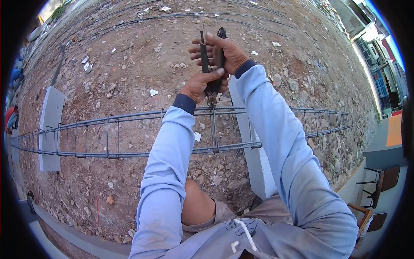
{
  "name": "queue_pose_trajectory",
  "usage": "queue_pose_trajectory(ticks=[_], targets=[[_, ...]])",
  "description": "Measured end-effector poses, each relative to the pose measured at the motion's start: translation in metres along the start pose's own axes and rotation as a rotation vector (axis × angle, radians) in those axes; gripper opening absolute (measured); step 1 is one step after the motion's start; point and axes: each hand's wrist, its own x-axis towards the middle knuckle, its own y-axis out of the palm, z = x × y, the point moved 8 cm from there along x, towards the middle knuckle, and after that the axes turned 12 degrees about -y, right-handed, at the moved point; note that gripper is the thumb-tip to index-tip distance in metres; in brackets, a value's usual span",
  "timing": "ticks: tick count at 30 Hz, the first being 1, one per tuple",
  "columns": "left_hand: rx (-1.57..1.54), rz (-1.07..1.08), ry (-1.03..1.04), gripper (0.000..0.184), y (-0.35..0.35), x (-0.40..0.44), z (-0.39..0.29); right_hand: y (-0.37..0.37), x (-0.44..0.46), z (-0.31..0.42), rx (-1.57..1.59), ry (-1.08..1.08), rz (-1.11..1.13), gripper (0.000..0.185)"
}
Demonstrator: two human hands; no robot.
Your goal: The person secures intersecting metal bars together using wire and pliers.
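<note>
A pair of dark pincers [204, 58] points jaws-down at the top bar of a long rebar cage [181, 113]. Its two handles are spread apart and rise away from me. My left hand [199, 85] is closed around the lower part of the tool, near the jaws, with the thumb across it. Higher up, my right hand [233, 54] grips the right handle, its thumb near the handle's end and its fingers reaching behind toward the left one. The jaws meet the cage beside a stirrup [214, 129]; whether they hold wire there is too small to tell.
The cage rests across a pale block [258, 168] near my legs and another block [51, 129] at left. Loose long bars [172, 16] lie on the rubble-strewn dirt beyond. Chairs [381, 183] stand at lower right. A person in red [10, 118] is at far left.
</note>
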Motion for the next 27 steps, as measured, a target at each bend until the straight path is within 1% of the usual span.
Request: queue_pose_trajectory(ticks=[1,3,4,7,12,13,15,16,18,19,21,22,24,25,27], targets=[[-0.010,0.042,-0.005,0.028,0.000,0.000,0.001,0.002,0.000,0.000,0.111,-0.001,0.004,0.059],[-0.026,0.131,-0.012,0.032,0.001,0.000,0.000,0.008,0.003,0.004,0.172,-0.008,0.069,0.056],[-0.017,0.132,-0.013,0.033,0.001,0.001,0.001,0.011,0.003,0.005,0.204,-0.009,0.102,0.054],[-0.005,0.128,-0.009,0.036,-0.003,0.000,0.001,0.015,0.008,0.009,0.229,-0.011,0.109,0.046],[-0.010,0.125,-0.026,0.036,-0.001,-0.003,0.000,0.010,0.016,-0.003,0.215,0.062,0.027,0.033],[0.015,0.084,-0.021,0.036,-0.001,-0.005,-0.002,0.010,0.015,-0.002,0.211,0.076,0.010,0.030],[0.063,0.002,-0.014,0.035,-0.001,-0.008,-0.007,0.009,0.016,0.000,0.180,0.073,-0.024,0.027],[0.136,-0.059,-0.006,0.036,-0.003,-0.010,-0.010,0.008,0.016,0.000,0.165,0.068,-0.041,0.026],[0.289,-0.179,0.012,0.038,-0.005,-0.014,-0.020,-0.001,0.017,-0.005,0.097,0.108,-0.172,0.023],[0.396,-0.269,0.035,0.039,-0.004,-0.017,-0.027,-0.006,0.017,-0.007,0.063,0.128,-0.237,0.022],[0.606,-0.451,0.082,0.042,0.001,-0.023,-0.034,-0.006,0.020,-0.009,0.064,0.109,-0.295,0.021],[0.663,-0.631,0.153,0.044,0.000,-0.027,-0.034,-0.006,0.019,-0.009,0.063,0.101,-0.327,0.021],[0.774,-0.990,0.309,0.048,0.007,-0.034,-0.029,-0.006,0.016,-0.004,-0.039,0.088,-0.382,0.022],[0.819,-1.028,0.472,0.047,0.016,-0.034,-0.027,-0.005,0.015,-0.002,-0.090,0.081,-0.406,0.022],[0.783,-1.108,0.520,0.052,0.007,-0.024,-0.021,-0.004,0.015,-0.001,-0.110,0.061,-0.481,0.024]])
